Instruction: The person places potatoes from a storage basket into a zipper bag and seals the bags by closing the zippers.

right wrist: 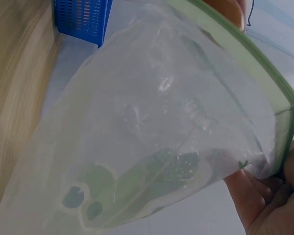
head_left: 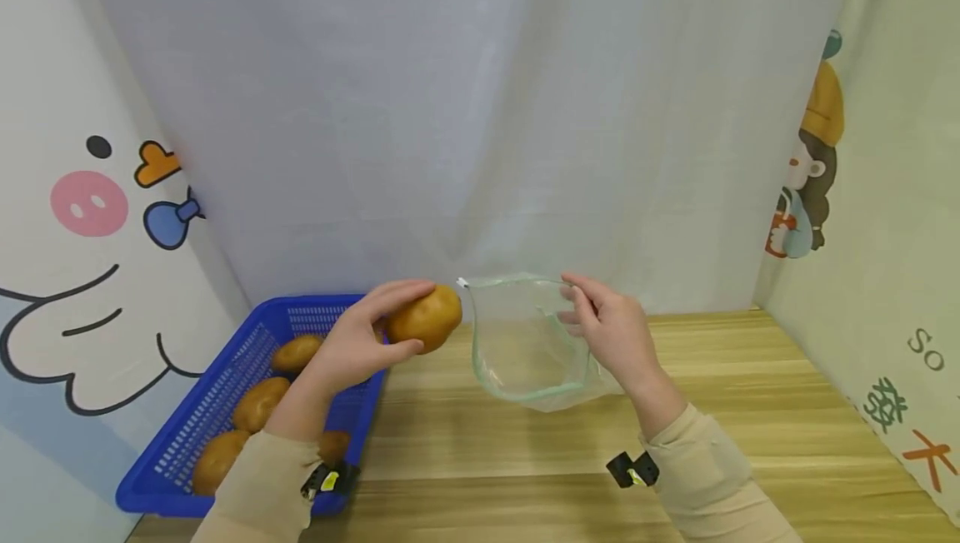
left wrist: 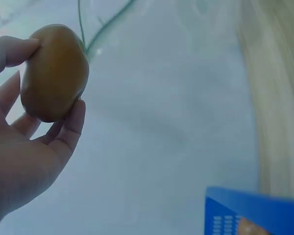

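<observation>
My left hand [head_left: 352, 343] grips a smooth brown potato [head_left: 427, 320] between thumb and fingers, above the table and just left of a clear plastic zip bag [head_left: 528, 397]. In the left wrist view the potato [left wrist: 56, 73] sits upright in the fingers. The bag's mouth gapes wide, edged in pale green, with a white slider [head_left: 462, 282] at its left corner. Thumb and fingers of my right hand [head_left: 618, 326] pinch the mouth's right edge. Seen from the right wrist, the bag [right wrist: 127, 127] hangs with green printed shapes on its side.
A blue plastic basket [head_left: 165, 503] stands at the left under my left forearm, with several more potatoes [head_left: 260, 403] inside. The wooden table [head_left: 480, 451] runs back to a pale curtain [head_left: 465, 110]. Printed cloth walls [head_left: 862, 293] rise at both sides.
</observation>
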Action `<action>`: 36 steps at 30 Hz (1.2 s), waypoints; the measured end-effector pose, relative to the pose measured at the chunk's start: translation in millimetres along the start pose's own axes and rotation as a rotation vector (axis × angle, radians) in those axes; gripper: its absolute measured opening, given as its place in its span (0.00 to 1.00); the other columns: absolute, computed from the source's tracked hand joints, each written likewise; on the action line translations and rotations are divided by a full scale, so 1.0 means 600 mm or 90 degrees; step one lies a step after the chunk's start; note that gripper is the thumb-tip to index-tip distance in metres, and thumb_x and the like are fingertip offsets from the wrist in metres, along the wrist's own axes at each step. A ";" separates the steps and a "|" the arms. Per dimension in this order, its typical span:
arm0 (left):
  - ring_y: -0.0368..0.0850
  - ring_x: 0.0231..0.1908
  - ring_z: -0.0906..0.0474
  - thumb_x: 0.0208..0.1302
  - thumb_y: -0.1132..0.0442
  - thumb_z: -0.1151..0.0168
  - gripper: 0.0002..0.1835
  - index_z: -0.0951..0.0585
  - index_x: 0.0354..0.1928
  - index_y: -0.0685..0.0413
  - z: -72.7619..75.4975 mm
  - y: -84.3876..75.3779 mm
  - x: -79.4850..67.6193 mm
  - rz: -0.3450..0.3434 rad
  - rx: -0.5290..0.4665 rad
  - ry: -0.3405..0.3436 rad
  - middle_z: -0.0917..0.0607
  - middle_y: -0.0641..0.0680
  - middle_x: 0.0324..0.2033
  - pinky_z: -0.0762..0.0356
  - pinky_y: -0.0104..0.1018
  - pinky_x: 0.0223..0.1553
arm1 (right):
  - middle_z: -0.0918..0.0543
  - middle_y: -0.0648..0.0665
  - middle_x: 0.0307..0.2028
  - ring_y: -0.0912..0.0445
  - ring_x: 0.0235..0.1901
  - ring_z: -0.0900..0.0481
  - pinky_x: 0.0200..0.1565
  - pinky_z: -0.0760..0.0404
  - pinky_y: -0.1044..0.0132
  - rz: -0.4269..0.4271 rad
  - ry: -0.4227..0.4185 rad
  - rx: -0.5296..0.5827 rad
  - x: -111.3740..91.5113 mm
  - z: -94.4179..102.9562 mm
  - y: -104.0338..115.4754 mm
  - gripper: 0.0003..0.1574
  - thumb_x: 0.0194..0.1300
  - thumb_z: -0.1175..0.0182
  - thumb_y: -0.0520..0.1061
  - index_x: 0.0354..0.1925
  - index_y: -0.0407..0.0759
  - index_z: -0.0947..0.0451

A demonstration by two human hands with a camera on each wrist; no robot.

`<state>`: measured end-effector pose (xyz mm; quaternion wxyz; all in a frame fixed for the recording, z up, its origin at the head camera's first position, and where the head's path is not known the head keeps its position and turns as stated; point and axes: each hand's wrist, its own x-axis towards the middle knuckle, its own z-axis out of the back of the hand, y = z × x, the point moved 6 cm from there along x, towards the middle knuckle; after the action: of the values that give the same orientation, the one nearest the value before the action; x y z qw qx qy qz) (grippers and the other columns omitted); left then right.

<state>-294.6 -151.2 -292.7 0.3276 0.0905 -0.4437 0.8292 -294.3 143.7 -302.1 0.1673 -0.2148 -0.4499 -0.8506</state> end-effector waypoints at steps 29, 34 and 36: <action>0.60 0.59 0.26 0.49 0.72 0.25 0.34 0.21 0.62 0.55 -0.160 -0.117 0.054 -0.206 0.189 0.020 0.25 0.62 0.63 0.22 0.49 0.55 | 0.16 0.32 0.50 0.45 0.38 0.12 0.36 0.14 0.61 0.019 0.001 0.033 -0.005 -0.003 0.004 0.21 0.77 0.51 0.39 0.63 0.34 0.26; 0.60 0.59 0.27 0.51 0.70 0.26 0.35 0.22 0.64 0.52 -0.183 -0.106 0.057 -0.186 0.231 0.043 0.26 0.60 0.64 0.22 0.50 0.55 | 0.17 0.32 0.50 0.45 0.37 0.12 0.35 0.14 0.61 0.027 -0.003 0.033 -0.006 -0.001 0.005 0.21 0.77 0.51 0.39 0.63 0.33 0.26; 0.60 0.59 0.26 0.51 0.71 0.26 0.34 0.21 0.64 0.51 -0.190 -0.101 0.058 -0.180 0.244 0.051 0.26 0.60 0.64 0.22 0.50 0.55 | 0.17 0.33 0.50 0.45 0.38 0.12 0.32 0.15 0.62 0.021 -0.001 0.034 -0.006 -0.001 0.004 0.21 0.77 0.51 0.39 0.63 0.34 0.26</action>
<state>-267.8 -20.8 -303.7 0.4345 0.1794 -0.2476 0.8472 -290.2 142.4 -302.7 0.1868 -0.2186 -0.4687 -0.8353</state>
